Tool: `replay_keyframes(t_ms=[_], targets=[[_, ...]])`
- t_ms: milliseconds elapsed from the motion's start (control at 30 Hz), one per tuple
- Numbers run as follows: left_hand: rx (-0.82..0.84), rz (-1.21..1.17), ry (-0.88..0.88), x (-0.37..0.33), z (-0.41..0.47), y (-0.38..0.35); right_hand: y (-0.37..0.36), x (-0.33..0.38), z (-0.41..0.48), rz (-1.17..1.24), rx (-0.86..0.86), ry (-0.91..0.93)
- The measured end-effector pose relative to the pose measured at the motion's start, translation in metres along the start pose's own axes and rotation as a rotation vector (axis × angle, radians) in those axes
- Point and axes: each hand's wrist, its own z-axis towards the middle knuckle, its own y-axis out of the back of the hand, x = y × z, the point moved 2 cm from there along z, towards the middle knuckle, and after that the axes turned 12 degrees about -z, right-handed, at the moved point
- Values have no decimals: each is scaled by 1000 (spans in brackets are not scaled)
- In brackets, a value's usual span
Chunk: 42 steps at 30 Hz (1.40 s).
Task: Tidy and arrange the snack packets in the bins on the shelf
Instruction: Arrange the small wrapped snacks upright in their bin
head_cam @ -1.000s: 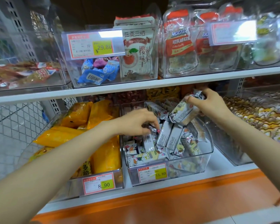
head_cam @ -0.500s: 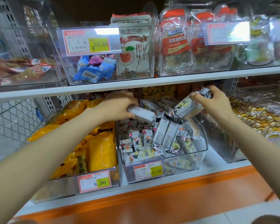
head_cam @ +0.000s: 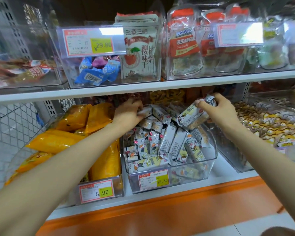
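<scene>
The snack packets (head_cam: 167,143), small white wrappers with cartoon figures, lie heaped in a clear bin (head_cam: 211,159) in the middle of the lower shelf (head_cam: 228,171). At the bin's 11 o'clock corner the left hand (head_cam: 128,114) curls its fingers round a single packet (head_cam: 146,111), low against the heap. At 1 o'clock the right hand (head_cam: 219,111) grips a bundle of packets (head_cam: 190,117), tilted just above the heap. The two hands are apart, one at each back corner. A price tag (head_cam: 153,180) reading 15.80 sits on the bin's front. At 9 o'clock, just beside it, a second bin (head_cam: 119,183) holds yellow bags (head_cam: 99,116). At 3 o'clock a third bin (head_cam: 228,155) holds dog-print packets (head_cam: 271,123). At 12 o'clock runs the upper shelf (head_cam: 143,88), carrying more clear bins.
</scene>
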Motion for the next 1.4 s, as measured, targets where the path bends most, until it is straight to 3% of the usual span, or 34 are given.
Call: replay_keyframes(t_ms=[100,367,500,700,1100,1400], targets=[[174,-173,25,1,1,-7,0,-2,1,-13,6,-6],[367,-386,-50,-3,-4,-1,0,-3,1,-2,1,-14],[263,-230,-260,-19,-10,2,4,-4,2,57,-18,-40],[458,-47,-537,-60,-17,-16,17,-9,7,113,-86,-69],[560,119,-479,-90,-4,-44,24,-26,9,107,-90,-73],[492,90,-562,-72,-7,-19,26,-27,7,88,-71,-37]])
